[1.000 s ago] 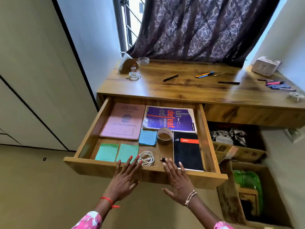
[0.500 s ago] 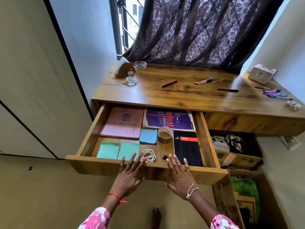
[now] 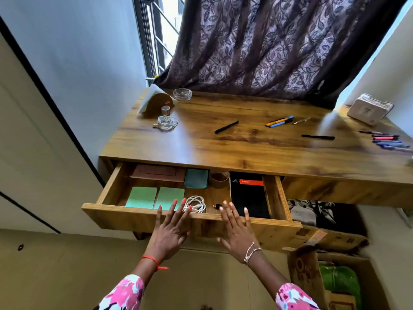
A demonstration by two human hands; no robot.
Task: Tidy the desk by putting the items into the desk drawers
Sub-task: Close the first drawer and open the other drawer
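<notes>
Head view is showing the left hand (image 3: 169,231) and right hand (image 3: 237,231) lying flat, fingers spread, against the front panel of the drawer (image 3: 125,217), gripping nothing. The drawer is sitting partly out under the desk's (image 3: 223,151) front edge, holding green pads (image 3: 154,198), a white cable (image 3: 196,203) and a black notebook (image 3: 250,198). On the desk, a black pen (image 3: 226,127) is lying mid-surface with bare wood around it; coloured markers (image 3: 388,142) are crowding the right edge, and another coiled cable (image 3: 166,123) is lying near the left edge.
</notes>
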